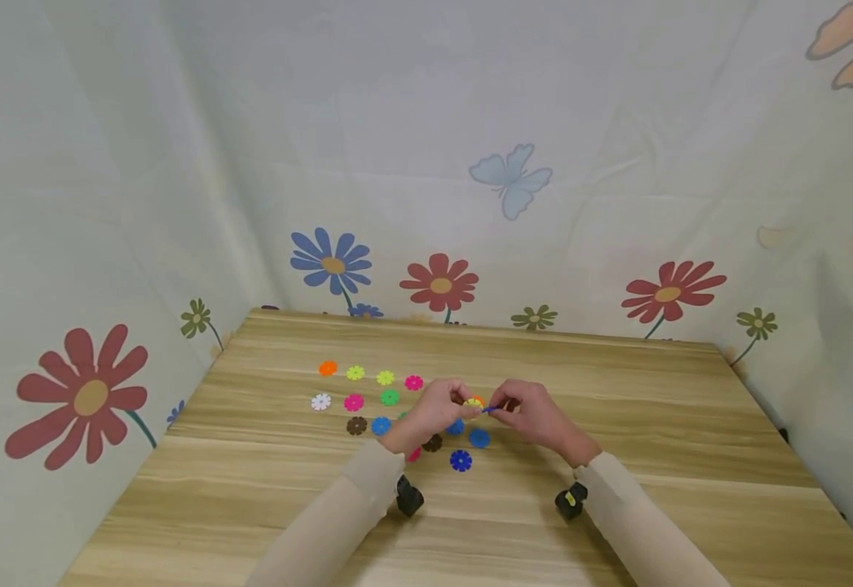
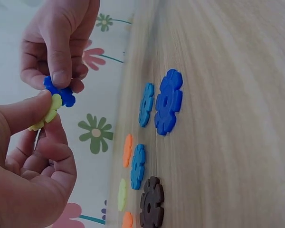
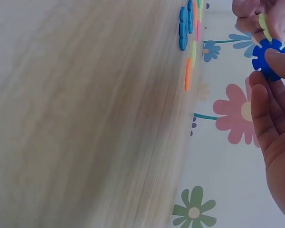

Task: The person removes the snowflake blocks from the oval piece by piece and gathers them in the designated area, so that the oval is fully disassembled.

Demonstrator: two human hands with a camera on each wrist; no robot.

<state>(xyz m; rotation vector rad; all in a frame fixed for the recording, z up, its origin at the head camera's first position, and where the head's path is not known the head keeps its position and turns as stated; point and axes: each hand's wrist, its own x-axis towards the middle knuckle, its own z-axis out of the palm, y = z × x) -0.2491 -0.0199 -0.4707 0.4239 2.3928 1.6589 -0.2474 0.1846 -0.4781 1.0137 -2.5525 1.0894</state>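
My left hand (image 1: 437, 409) pinches a yellow notched plastic disc (image 2: 51, 113) between thumb and fingers. Facing it, my right hand (image 1: 535, 413) pinches a dark blue disc (image 3: 265, 58) of the same flower shape by its edge. Both discs are held above the table, and their rims meet at an angle in the wrist views. Whether their slots are interlocked I cannot tell. Under the hands lie more discs, among them a dark blue one (image 1: 461, 461), a lighter blue one (image 1: 479, 439) and a brown one (image 2: 152, 204). My left forearm partly covers some.
The wooden table (image 1: 654, 424) carries several loose discs to the left, including an orange one (image 1: 328, 368), a white one (image 1: 320, 401), a pink one (image 1: 354, 402) and a green one (image 1: 390, 397). A flower-printed cloth (image 1: 397, 163) hangs behind the table.
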